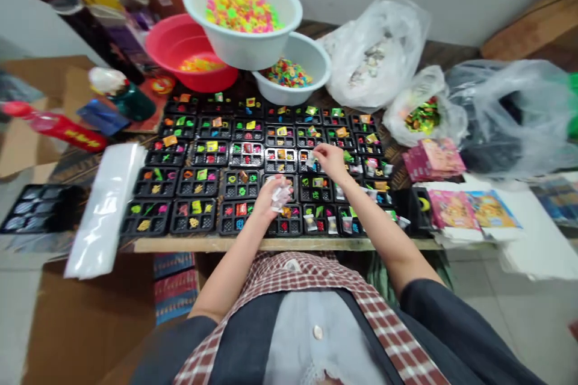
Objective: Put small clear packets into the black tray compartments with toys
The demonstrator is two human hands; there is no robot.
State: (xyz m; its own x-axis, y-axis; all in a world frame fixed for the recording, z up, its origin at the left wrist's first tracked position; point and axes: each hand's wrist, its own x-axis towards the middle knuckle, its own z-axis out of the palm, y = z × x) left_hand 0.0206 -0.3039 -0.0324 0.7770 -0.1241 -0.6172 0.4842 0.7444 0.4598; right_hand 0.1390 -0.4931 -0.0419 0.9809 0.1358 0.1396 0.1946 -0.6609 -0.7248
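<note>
Right fingers [321,151] pinching small packet [310,160], black trays [326,196] below

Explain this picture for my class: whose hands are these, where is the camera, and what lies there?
No machine here: a person works barehanded. The only picture comes from a camera worn on the head, looking forward and down. Rows of black plastic compartment trays, holding small colourful pieces, lie on the pale-edged table; behind them are two pale round plastic bowls and one red round plastic bowl. The left hand holds small whitish packets; the right hand pinches another above the trays.
</note>
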